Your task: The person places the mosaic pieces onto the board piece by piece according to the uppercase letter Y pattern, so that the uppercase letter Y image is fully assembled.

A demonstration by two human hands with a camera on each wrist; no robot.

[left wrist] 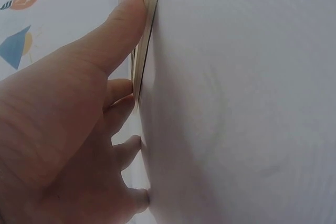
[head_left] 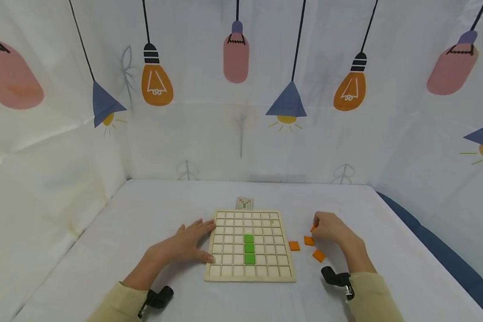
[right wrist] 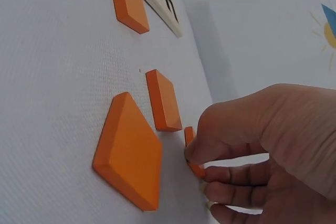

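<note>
A wooden grid board (head_left: 249, 280) lies on the white table, with a column of 3 green tiles (head_left: 249, 248) in its cells. At the board's left edge rests my left hand (head_left: 187, 243), fingers spread, its thumb on the rim. To the right of the board, my right hand (head_left: 331, 227) pinches an orange tile (right wrist: 198, 170) between thumb and fingers, close to the tabletop; the hand hides part of it. Other orange tiles lie nearby: one beside the board (head_left: 294, 246), a second one (head_left: 308, 240) by the fingers, and a third one (head_left: 319, 255) nearer the wrist.
Behind the board lies a small patterned card (head_left: 244, 203). White cloth walls (head_left: 241, 134) printed with lamps and bulbs enclose the back and sides of the table (head_left: 153, 197). Dark blue fabric (head_left: 438, 250) shows past the table's right edge.
</note>
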